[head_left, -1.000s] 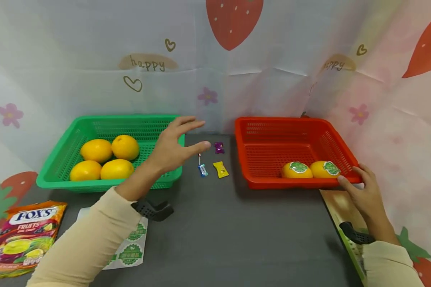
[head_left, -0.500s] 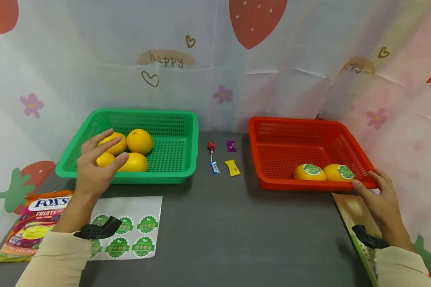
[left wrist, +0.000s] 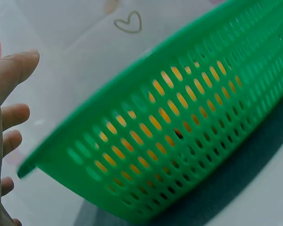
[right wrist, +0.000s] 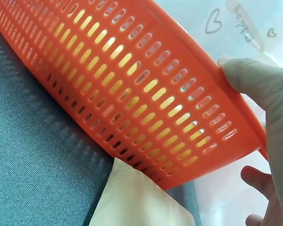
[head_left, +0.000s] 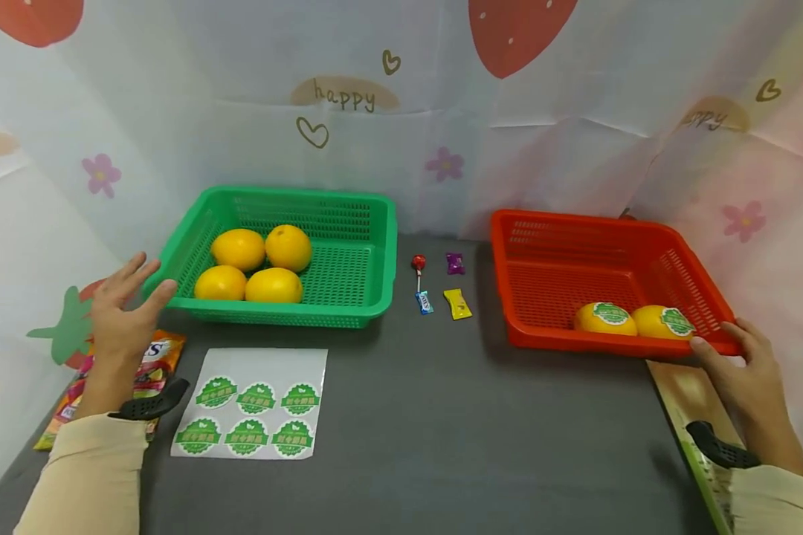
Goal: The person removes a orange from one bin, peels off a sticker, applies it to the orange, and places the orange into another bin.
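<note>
My left hand (head_left: 123, 312) hovers, fingers spread, at the front left corner of the green basket (head_left: 288, 312), seemingly just short of its rim. Several oranges (head_left: 274, 285) without stickers sit in that basket's left half. On the other side, my right hand (head_left: 749, 371) holds the front right corner of the red basket (head_left: 575, 339). Its thumb (right wrist: 240, 70) lies on the rim in the right wrist view, with part of the fingers hidden behind the corner. Two oranges (head_left: 602, 318) with green round stickers lie inside, at the front right.
Between the baskets lie a red lollipop (head_left: 418, 262), a blue candy (head_left: 424, 302), a purple candy (head_left: 455, 263) and a yellow candy (head_left: 457, 304). A sticker sheet (head_left: 254, 364) lies front left, beside a candy bag (head_left: 160, 357). A brown-and-green packet (head_left: 689, 401) is near my right wrist.
My left hand has swept left, from beside the candies across the green basket to its left corner. The right hand stays at the red basket's corner. The head view has turned left.
</note>
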Demonstrator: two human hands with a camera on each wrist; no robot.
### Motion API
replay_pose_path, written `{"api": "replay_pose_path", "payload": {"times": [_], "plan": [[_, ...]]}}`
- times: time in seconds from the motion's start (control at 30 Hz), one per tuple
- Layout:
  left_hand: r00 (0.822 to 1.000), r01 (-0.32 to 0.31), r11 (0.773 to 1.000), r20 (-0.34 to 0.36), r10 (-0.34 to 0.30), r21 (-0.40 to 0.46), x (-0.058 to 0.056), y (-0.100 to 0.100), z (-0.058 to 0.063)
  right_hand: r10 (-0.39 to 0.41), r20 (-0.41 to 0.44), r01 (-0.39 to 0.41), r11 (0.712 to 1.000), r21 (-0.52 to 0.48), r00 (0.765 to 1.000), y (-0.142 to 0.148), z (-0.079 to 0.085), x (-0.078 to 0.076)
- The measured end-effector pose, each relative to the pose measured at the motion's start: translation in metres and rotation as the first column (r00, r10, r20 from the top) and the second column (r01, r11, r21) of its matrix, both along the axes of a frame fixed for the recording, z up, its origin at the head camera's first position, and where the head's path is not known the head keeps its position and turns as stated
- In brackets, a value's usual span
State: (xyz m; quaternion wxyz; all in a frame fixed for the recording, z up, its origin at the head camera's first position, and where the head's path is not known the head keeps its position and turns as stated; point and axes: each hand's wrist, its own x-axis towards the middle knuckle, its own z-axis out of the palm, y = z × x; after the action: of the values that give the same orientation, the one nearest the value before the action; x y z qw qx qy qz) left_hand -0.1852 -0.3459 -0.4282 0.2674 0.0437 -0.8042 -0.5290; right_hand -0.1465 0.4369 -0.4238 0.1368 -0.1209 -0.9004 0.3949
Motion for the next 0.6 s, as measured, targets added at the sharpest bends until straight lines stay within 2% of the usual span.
{"api": "replay_pose_path", "payload": {"times": [0.2, 0.4, 0.5, 0.6], "plan": [[0.999, 0.029, 0.998, 0.044, -0.027, -0.048, -0.013, 0.001, -0.012, -0.06, 0.041, 0.058, 0.998, 0.028, 0.997, 0.002, 0.003, -0.003], [0.998, 0.008, 0.989, 0.07, 0.003, -0.148, -0.015, -0.004, -0.016, -0.05, 0.042, 0.046, 0.996, 0.072, 0.998, 0.008, 0.004, -0.011], [0.998, 0.003, 0.983, 0.056, 0.008, -0.185, -0.013, -0.005, -0.017, -0.098, 0.012, 0.096, 0.991, 0.095, 0.995, -0.004, 0.019, -0.013], [0.999, 0.004, 0.981, 0.036, 0.003, -0.194, -0.011, -0.006, -0.018, -0.108, -0.074, 0.113, 0.992, 0.064, 0.991, -0.039, 0.049, -0.016]]}}
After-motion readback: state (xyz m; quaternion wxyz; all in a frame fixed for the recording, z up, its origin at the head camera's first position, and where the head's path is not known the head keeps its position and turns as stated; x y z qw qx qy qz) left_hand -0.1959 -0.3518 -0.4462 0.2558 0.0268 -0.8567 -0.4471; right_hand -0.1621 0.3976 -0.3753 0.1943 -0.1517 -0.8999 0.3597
